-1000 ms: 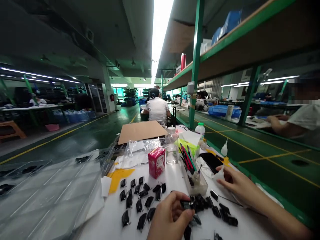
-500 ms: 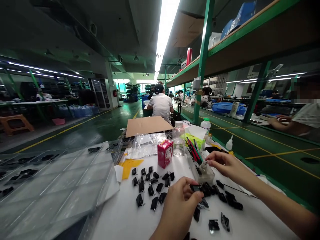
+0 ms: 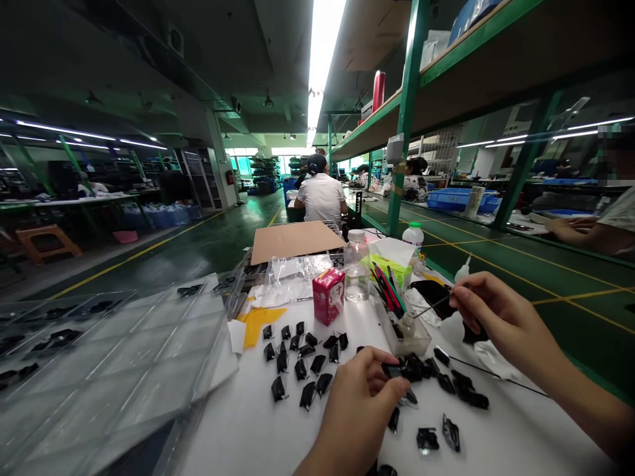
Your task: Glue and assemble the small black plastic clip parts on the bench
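My left hand (image 3: 352,403) is closed in a pinch on a small black plastic part (image 3: 394,371), low over the white tabletop (image 3: 238,423). Beyond it, to the right, my right hand (image 3: 501,324) grips a thin dark stick (image 3: 430,307) between thumb and fingers. The stick slants down to the left, its tip by the mouth of a small glass bottle (image 3: 407,325). That bottle stands in a clear plastic box (image 3: 415,345) with pens and knives. Right beside my left hand lies a heap of black parts (image 3: 417,367). More black parts (image 3: 300,369) sit in loose rows to its left.
A clear compartment tray (image 3: 124,370) with some black pieces fills the left side. Behind the parts stand a red box (image 3: 328,296) and a clear jar (image 3: 357,268). A white squeeze bottle (image 3: 462,270) is behind my right hand. A person (image 3: 320,192) sits ahead.
My right hand has moved right and up from the small bottle, and the thin stick now shows in its fingers. My left hand has barely moved, still pinching the black part.
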The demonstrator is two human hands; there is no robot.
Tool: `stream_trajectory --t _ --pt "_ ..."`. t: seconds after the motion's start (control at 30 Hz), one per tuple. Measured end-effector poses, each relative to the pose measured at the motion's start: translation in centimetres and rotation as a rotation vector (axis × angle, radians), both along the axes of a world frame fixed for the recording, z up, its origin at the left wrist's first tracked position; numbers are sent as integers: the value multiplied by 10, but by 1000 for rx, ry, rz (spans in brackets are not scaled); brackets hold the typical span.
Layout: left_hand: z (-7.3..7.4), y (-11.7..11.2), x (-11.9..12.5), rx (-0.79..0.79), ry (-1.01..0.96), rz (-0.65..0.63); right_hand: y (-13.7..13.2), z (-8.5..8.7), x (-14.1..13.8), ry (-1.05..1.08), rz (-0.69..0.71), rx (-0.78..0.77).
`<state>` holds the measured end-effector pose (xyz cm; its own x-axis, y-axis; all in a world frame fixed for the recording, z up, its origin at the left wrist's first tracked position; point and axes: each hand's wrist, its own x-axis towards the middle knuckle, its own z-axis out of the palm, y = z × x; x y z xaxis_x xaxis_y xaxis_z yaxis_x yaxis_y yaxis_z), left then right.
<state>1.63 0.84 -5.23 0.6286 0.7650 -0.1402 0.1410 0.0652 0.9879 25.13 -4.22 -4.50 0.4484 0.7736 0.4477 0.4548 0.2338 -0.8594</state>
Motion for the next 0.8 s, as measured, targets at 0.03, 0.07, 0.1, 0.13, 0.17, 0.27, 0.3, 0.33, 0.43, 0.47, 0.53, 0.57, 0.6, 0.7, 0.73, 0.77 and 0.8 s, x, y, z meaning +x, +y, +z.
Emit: stream_trajectory --t 0.03,0.07,0.1,0.13,0.17,0.27,0.3,0.33,0.43,0.47,0.53,0.57,0.6,0.7,0.73,0.77,0.8 --pt "0 0 1 1 5 -2 0 0 0 13 -6 10" --pt "-1 0 1 1 11 -4 1 -1 -1 25 -11 19" --pt "-2 0 2 1 16 -6 1 -2 -1 38 -13 29" --pt "-2 0 2 0 20 -6 2 -2 -2 52 -16 40" --pt "-2 -1 3 -1 22 -7 2 -3 -2 66 -17 51" --pt "-2 -2 3 -21 27 -9 -2 -5 0 115 -39 102" --pt "-1 -2 3 -29 27 -9 -6 -5 1 137 -57 132" --pt "-1 -3 3 -37 27 -8 -9 -4 1 163 -75 167" --pt "0 -5 2 -64 27 -18 -21 0 -4 267 -71 237" --pt "0 -6 3 -73 28 -24 -23 1 -8 305 -44 230" --pt "0 -7 3 -90 35 -36 -27 2 -18 372 29 175" --pt "0 -7 3 -98 40 -43 -27 1 -22 399 66 140" --pt "-1 -7 4 -104 46 -47 -28 0 -27 421 101 107" --pt "-1 -8 4 -117 50 -59 -28 -5 -36 461 183 33" --pt "-1 -9 4 -120 50 -63 -27 -7 -37 465 202 18" --pt "-2 -9 4 -122 51 -66 -27 -9 -37 466 218 5" --pt "-2 -10 4 -124 52 -68 -26 -10 -37 467 228 -2"
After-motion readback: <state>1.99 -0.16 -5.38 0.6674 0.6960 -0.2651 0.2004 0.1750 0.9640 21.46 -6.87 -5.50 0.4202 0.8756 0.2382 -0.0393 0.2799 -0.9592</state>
